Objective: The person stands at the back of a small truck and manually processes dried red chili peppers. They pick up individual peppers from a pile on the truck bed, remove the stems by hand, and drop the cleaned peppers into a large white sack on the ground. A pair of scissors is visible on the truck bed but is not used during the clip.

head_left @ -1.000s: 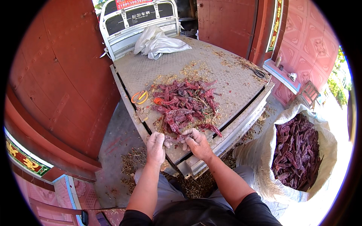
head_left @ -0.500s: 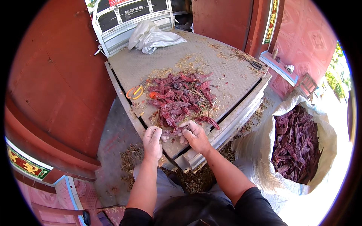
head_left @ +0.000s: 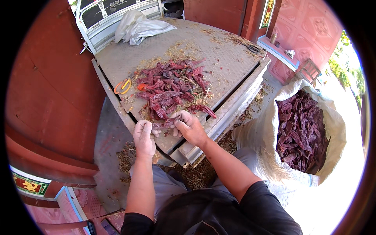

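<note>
Both hands meet over the near edge of a metal truck bed (head_left: 227, 70), in front of a heap of dried red chili peppers (head_left: 166, 92). My left hand (head_left: 144, 138) is closed, pinching one end of a dried chili pepper (head_left: 159, 126) that stretches between the hands. At its other end my right hand (head_left: 189, 127) is closed too, its fingers curled over that pepper and hiding part of it. Pale dust covers the fingers. Just beyond my right hand lies another loose pepper (head_left: 201, 110). A brighter orange-red pepper (head_left: 142, 87) shows at the heap's left side.
Scissors with orange and yellow handles (head_left: 123, 86) lie left of the heap. A white woven sack (head_left: 140, 27) is crumpled at the back, and dark-handled scissors (head_left: 252, 48) rest far right. An upright sack (head_left: 258, 137) of dried peppers stands at my right. Stem litter (head_left: 199, 176) covers the ground below.
The whole view has shifted, so the bed and heap now appear further left and higher. My hands stay together at the near edge with the pepper between them.
</note>
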A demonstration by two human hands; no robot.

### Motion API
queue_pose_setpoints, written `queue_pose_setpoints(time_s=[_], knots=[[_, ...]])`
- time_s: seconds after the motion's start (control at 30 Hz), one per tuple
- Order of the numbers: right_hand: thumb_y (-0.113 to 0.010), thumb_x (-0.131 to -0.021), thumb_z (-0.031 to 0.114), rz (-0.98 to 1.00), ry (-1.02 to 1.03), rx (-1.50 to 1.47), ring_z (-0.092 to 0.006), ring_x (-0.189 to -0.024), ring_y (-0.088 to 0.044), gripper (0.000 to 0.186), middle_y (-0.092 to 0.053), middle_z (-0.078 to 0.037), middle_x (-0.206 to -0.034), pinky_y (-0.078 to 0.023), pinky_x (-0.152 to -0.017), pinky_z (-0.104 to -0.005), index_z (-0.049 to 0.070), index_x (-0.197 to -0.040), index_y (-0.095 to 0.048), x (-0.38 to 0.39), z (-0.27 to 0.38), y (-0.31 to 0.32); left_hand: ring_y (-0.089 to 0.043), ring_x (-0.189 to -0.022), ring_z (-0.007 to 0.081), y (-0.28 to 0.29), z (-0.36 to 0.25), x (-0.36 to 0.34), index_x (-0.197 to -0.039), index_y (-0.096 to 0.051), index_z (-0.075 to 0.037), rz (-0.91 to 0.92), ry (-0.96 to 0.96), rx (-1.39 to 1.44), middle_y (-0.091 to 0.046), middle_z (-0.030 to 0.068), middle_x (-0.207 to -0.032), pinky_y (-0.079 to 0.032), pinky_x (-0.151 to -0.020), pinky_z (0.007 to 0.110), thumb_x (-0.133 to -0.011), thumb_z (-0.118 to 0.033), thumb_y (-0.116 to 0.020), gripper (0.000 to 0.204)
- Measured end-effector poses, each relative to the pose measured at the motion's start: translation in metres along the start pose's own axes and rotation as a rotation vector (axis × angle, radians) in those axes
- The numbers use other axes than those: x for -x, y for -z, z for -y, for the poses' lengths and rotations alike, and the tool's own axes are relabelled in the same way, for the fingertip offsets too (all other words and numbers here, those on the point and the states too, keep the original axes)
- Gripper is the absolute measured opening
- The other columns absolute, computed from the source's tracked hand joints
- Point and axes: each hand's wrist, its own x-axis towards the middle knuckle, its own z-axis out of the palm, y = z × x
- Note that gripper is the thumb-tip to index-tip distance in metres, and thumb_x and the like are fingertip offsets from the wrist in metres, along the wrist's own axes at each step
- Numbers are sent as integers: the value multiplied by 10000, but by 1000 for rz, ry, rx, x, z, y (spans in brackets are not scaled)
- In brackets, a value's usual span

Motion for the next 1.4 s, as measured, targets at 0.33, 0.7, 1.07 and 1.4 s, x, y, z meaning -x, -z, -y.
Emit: queue_pose_setpoints(time_s=[0.33,0.7,1.07,1.4], knots=[[-505,-965,63,19,23,103,-90,-670,-602,155,-616,-16,-831,-491,-625,-259,27,-1099,-574,0,1,-1,-573,-667,131,5,3,-1,-960,-571,-72,-6,3,9,-600,24,-744,-472,-642,277,-1002,-176,-614,121],[-523,-962,64,-34,12,-1,-93,-668,-599,154,-616,-11,-835,-484,-616,-256,40,-1109,-564,-2,-5,-1,-574,-696,148,2,3,-1,-971,-564,-73,-4,27,-19,-599,32,-761,-467,-656,294,-1003,-156,-593,93],[-535,-971,73,-24,11,40,-74,-684,-590,179,-610,-3,-845,-478,-617,-242,34,-1143,-564,0,-2,-3,-577,-665,126,-2,0,0,-946,-582,-63,2,33,7,-611,30,-759,-502,-693,290,-991,-145,-622,101],[-624,-979,145,0,-10,96,-72,-684,-588,200,-621,0,-825,-478,-619,-242,26,-1133,-581,1,0,-4,-597,-697,127,2,0,2,-951,-574,-81,13,47,-10,-619,17,-781,-476,-672,276,-993,-192,-632,132]])
